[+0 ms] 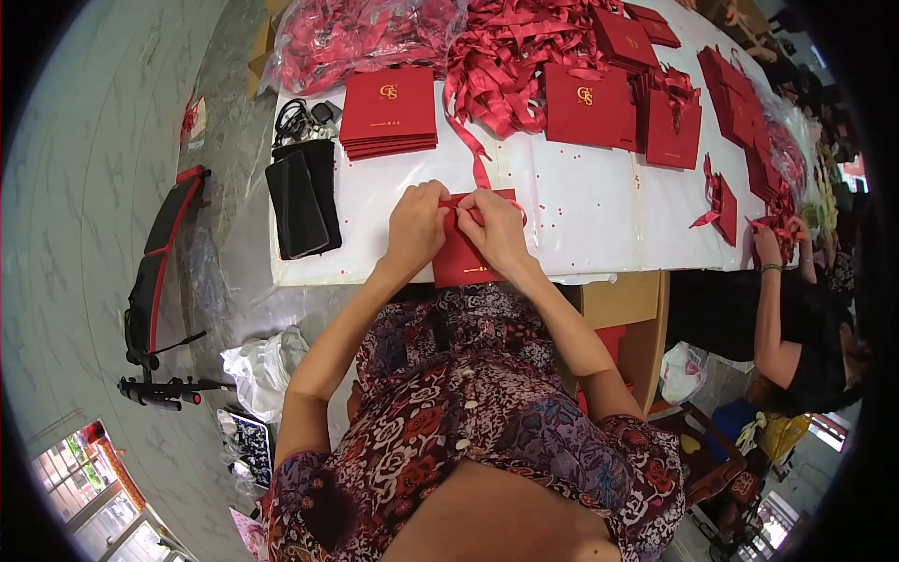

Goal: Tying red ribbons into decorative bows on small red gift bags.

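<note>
A red flat paper gift bag (465,264) lies at the table's front edge, right before me. My left hand (417,225) is closed at its upper left edge, thumb and fingers pressed together. My right hand (499,234) pinches a red ribbon (479,173) over the upper part of the bag. From there a length of ribbon runs up toward the loose heap of red ribbons (492,89). What exactly lies between the fingertips is partly hidden by the hands.
Stacked red bags (388,110) stand ahead to the left, with more red bags (590,108) ahead to the right. A black phone (298,206) lies on dark cloth at the left. A co-worker's hands (770,245) handle ribbon at the far right. A plastic sack (365,33) holds more ribbon.
</note>
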### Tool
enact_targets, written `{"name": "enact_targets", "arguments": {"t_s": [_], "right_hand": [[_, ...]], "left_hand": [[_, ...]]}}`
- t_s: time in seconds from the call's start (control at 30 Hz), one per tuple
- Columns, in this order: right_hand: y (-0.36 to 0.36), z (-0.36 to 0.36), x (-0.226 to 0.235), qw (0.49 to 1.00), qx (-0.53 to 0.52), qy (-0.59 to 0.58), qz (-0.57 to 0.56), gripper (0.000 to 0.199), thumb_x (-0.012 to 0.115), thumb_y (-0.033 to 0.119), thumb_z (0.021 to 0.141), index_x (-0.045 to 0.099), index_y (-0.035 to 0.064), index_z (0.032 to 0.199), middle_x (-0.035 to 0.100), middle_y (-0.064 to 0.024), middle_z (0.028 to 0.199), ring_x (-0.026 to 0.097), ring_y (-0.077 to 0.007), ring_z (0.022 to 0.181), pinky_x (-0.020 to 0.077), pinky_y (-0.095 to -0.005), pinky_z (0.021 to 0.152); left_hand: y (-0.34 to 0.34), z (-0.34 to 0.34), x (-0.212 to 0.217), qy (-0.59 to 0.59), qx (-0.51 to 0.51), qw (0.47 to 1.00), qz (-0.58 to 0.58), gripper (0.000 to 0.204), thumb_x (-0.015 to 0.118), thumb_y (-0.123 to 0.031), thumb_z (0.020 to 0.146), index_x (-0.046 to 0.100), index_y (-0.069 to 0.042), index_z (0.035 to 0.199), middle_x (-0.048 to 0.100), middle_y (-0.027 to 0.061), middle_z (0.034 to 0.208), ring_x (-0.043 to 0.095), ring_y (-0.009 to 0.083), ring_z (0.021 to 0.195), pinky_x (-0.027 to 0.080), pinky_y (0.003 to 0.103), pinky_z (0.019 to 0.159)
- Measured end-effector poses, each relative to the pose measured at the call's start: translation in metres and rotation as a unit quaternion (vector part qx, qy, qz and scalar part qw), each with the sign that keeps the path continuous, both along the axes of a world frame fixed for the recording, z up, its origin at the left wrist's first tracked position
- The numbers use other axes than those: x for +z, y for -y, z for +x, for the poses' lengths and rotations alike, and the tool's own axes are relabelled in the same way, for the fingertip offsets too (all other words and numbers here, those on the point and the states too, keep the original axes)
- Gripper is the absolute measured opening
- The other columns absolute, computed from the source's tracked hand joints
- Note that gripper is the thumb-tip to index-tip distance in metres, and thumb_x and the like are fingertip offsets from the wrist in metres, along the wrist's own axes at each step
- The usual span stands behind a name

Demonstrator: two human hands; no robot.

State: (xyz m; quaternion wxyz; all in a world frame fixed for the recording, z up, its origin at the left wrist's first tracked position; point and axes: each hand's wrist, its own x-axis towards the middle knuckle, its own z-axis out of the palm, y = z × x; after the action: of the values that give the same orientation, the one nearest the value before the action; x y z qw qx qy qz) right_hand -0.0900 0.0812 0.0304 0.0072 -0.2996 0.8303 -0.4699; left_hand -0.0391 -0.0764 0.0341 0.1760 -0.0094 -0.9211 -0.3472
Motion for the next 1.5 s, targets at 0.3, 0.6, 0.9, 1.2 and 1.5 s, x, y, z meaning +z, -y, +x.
{"name": "enact_targets", "arguments": {"t_s": [0.3, 0.6, 0.9, 1.2, 1.5], "right_hand": [[0.001, 0.018, 0.009, 0.997, -0.043, 0.068, -0.011, 0.012, 0.067, 0.007, 0.084, 0.057, -0.0004, 0.086, 0.063, -0.0152, 0.078, 0.064, -0.0312, 0.071, 0.0488, -0.0389, 0.064], [0.000, 0.012, 0.005, 0.994, -0.059, 0.062, -0.064, 0.016, 0.071, 0.012, 0.083, 0.061, 0.0016, 0.089, 0.066, -0.0132, 0.080, 0.064, -0.0322, 0.071, 0.0493, -0.0388, 0.064], [-0.029, -0.035, 0.031, 0.989, 0.119, 0.022, 0.085, 0.017, 0.065, 0.019, 0.089, 0.071, 0.0044, 0.094, 0.064, -0.0157, 0.085, 0.062, -0.0324, 0.083, 0.0485, -0.0410, 0.075], [-0.032, -0.055, 0.007, 0.938, 0.205, 0.279, 0.025, 0.023, 0.066, 0.021, 0.092, 0.072, -0.0009, 0.095, 0.069, -0.0089, 0.086, 0.064, -0.0160, 0.082, 0.0497, -0.0294, 0.076], [-0.010, -0.047, -0.006, 0.925, 0.116, 0.361, -0.027, 0.020, 0.064, 0.014, 0.087, 0.073, -0.0024, 0.092, 0.069, -0.0039, 0.077, 0.060, -0.0089, 0.071, 0.0487, -0.0252, 0.067]], "left_hand": [[0.005, -0.002, -0.015, 0.163, 0.007, 0.970, 0.182, 0.011, 0.063, 0.003, 0.084, 0.063, 0.000, 0.095, 0.068, 0.0109, 0.080, 0.066, 0.0190, 0.072, 0.051, 0.031, 0.067], [-0.002, -0.005, 0.005, 0.110, -0.009, 0.973, 0.203, 0.012, 0.064, -0.001, 0.086, 0.067, 0.000, 0.097, 0.070, 0.0078, 0.079, 0.060, 0.0088, 0.065, 0.047, 0.024, 0.060], [0.002, 0.004, 0.018, 0.060, -0.066, 0.993, 0.076, 0.018, 0.076, -0.012, 0.079, 0.068, -0.006, 0.094, 0.065, 0.0056, 0.076, 0.053, 0.0181, 0.064, 0.044, 0.032, 0.060], [-0.004, 0.008, 0.022, -0.028, -0.107, 0.990, 0.084, 0.013, 0.077, -0.005, 0.076, 0.071, -0.007, 0.087, 0.063, 0.0047, 0.081, 0.056, 0.0221, 0.076, 0.046, 0.032, 0.068], [0.002, -0.001, 0.015, 0.001, -0.095, 0.985, 0.145, 0.011, 0.075, -0.004, 0.077, 0.070, -0.005, 0.087, 0.061, 0.0077, 0.085, 0.058, 0.0257, 0.082, 0.048, 0.035, 0.073]]}}
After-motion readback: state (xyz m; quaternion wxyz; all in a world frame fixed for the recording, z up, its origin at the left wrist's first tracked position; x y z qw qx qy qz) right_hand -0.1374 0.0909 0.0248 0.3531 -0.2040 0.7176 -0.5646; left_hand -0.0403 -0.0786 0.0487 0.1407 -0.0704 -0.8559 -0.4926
